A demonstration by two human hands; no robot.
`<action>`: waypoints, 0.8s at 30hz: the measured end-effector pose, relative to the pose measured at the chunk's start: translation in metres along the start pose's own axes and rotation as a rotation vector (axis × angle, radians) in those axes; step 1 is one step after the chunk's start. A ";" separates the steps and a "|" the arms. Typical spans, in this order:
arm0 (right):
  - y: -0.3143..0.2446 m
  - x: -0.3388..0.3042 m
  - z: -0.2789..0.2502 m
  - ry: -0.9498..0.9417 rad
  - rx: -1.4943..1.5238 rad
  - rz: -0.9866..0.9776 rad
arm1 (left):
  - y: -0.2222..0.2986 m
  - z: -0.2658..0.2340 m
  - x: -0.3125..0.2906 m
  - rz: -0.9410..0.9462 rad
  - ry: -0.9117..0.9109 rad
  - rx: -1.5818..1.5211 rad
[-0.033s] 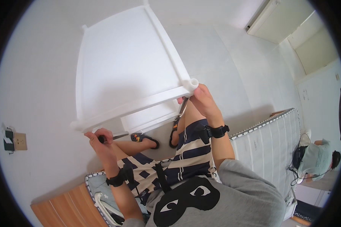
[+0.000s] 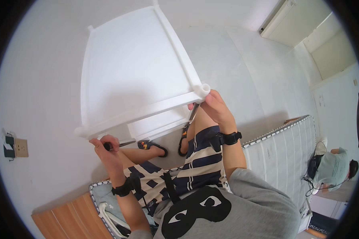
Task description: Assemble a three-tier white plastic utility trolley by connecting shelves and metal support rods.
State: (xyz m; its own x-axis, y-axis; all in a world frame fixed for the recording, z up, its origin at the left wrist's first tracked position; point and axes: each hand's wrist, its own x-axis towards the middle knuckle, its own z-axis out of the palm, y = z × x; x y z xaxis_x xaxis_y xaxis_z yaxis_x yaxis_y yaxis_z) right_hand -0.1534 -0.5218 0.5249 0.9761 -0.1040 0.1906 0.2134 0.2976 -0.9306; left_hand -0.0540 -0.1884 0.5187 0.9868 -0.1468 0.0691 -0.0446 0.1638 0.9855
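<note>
A white rectangular plastic shelf (image 2: 133, 59) with a raised rim stands in front of me, with a round hollow socket at its near right corner. My right hand (image 2: 219, 109) grips that corner, thumb alongside the socket and fingers underneath, where a dark metal pole (image 2: 193, 112) runs down. Just below the near left corner, my left hand (image 2: 109, 153) is closed around a pole (image 2: 127, 142) with a black part by the fingers. The exact join at the left corner is blurred. A lower white panel (image 2: 157, 122) shows beneath the shelf's near edge.
I sit with sandalled feet (image 2: 152, 148) beneath the shelf. A striped grey mattress (image 2: 275, 153) extends to my right, and a person (image 2: 333, 169) with cables is at far right. A wall socket (image 2: 21, 147) is at left. A wooden board (image 2: 70, 219) lies lower left; a pale cabinet (image 2: 291, 22) stands upper right.
The shelf has shifted very slightly, its near right corner a touch lower and to the right. Both hands keep their holds.
</note>
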 end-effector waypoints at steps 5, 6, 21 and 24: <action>0.002 -0.008 -0.007 -0.048 0.108 0.004 | 0.005 0.006 -0.005 0.012 0.003 -0.022; 0.003 -0.008 -0.007 -0.048 0.104 0.006 | 0.004 0.006 -0.005 0.012 0.000 -0.048; 0.043 0.006 0.053 0.267 -0.201 -0.263 | -0.014 -0.005 0.040 0.106 0.139 -0.073; 0.048 0.010 0.066 0.229 -0.218 -0.231 | -0.015 -0.025 0.066 0.126 0.068 -0.109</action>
State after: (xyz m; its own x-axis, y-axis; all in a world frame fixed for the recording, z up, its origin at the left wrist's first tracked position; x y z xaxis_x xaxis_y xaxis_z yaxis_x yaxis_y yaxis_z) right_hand -0.1305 -0.4458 0.5031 0.8638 -0.3610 0.3514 0.3894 0.0357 -0.9204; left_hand 0.0162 -0.1759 0.5048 0.9828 -0.0530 0.1768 -0.1551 0.2823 0.9467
